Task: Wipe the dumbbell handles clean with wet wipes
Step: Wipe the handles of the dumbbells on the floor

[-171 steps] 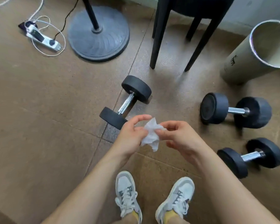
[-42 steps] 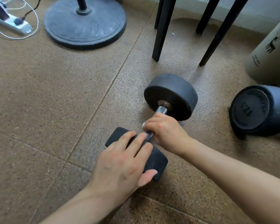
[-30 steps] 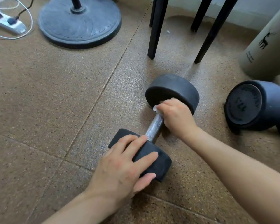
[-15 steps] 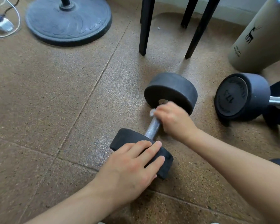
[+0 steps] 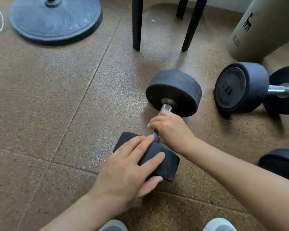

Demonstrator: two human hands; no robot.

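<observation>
Here, on speckled brown floor [image 5: 57,97], our left hand [image 5: 123,169] lies with fingers [image 5: 140,144] straight on the dumbbell [image 5: 173,90]; right hand [image 5: 170,129] fingers [image 5: 154,121] clamp wipe [image 5: 148,125] round handle [image 5: 166,107]; black legs [image 5: 136,22] beyond.

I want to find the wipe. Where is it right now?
In the head view, the wet wipe is almost hidden inside the right hand, which grips the dumbbell handle mid-frame; only a white corner peeks out, just beyond the left hand.

Left hand [image 5: 128,165] lies flat, fingers straight; right hand [image 5: 169,129] is curled in a grip.
</observation>
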